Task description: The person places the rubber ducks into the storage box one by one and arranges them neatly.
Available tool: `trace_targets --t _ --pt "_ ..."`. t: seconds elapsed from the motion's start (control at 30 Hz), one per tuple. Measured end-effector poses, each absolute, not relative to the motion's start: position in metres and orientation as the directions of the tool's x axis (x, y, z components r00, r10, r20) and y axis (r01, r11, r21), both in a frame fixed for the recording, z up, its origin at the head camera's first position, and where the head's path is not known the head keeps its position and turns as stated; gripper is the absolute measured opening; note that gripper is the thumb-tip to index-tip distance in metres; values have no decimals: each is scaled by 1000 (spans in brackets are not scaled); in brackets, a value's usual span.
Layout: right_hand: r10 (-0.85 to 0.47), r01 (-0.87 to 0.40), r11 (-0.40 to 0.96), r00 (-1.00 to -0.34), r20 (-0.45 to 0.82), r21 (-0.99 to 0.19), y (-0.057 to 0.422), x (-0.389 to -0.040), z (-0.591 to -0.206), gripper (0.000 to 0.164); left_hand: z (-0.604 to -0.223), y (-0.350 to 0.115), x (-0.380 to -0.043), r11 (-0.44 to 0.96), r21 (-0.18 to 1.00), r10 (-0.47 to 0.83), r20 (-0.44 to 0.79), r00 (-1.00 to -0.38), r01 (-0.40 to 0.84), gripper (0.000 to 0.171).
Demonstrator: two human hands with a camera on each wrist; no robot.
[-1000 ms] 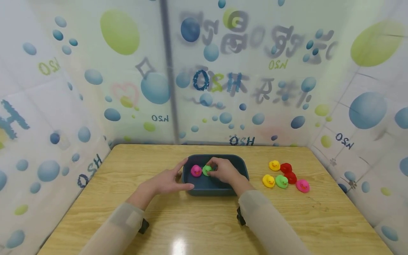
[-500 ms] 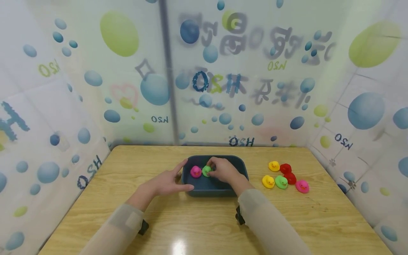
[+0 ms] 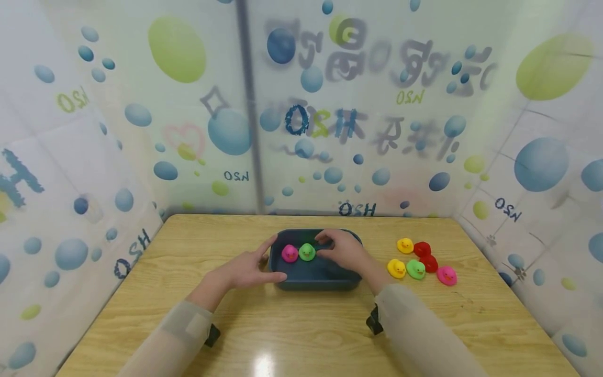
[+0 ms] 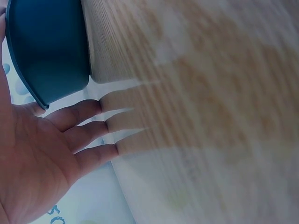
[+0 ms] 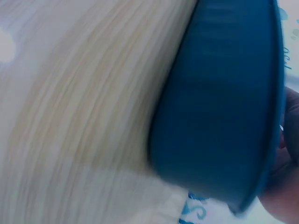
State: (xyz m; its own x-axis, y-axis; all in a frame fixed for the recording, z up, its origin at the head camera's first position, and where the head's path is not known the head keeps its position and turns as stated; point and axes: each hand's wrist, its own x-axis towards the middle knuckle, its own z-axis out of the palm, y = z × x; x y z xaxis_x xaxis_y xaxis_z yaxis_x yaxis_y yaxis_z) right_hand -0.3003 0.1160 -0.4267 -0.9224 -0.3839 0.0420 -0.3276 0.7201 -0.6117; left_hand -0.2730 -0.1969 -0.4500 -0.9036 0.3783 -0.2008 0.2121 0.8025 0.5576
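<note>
In the head view, a dark blue-green bin (image 3: 306, 273) stands mid-table, with a pink rubber duck (image 3: 289, 253) and a green rubber duck (image 3: 307, 252) side by side in its left half. My left hand (image 3: 241, 270) is at the bin's left end, thumb and fingers spread about its rim. The left wrist view has that hand (image 4: 42, 158) beside the bin wall (image 4: 49, 51), fingers extended. Over the bin's right half is my right hand (image 3: 346, 252), thumb and fingers apart, just right of the green duck and holding nothing. The bin's outer wall (image 5: 215, 102) mostly hides it in the right wrist view.
Right of the bin lies a loose group of ducks: yellow ducks (image 3: 397, 268), a green duck (image 3: 416, 268), red ducks (image 3: 428, 263) and a pink duck (image 3: 447, 275). Patterned curtains (image 3: 306, 173) surround the wooden table (image 3: 212, 230) at the back and sides.
My right hand has let go of the green duck and moved a little to the right. The duck stays next to the pink one. My left hand has not moved.
</note>
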Motion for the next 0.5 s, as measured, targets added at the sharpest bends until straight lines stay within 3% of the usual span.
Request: trace_targets --t 0.5 --pt "-317 -315 699 -941 116 -642 224 -258 -406 35 -448 -196 -272 808 549 376 -203 -904 213 119"
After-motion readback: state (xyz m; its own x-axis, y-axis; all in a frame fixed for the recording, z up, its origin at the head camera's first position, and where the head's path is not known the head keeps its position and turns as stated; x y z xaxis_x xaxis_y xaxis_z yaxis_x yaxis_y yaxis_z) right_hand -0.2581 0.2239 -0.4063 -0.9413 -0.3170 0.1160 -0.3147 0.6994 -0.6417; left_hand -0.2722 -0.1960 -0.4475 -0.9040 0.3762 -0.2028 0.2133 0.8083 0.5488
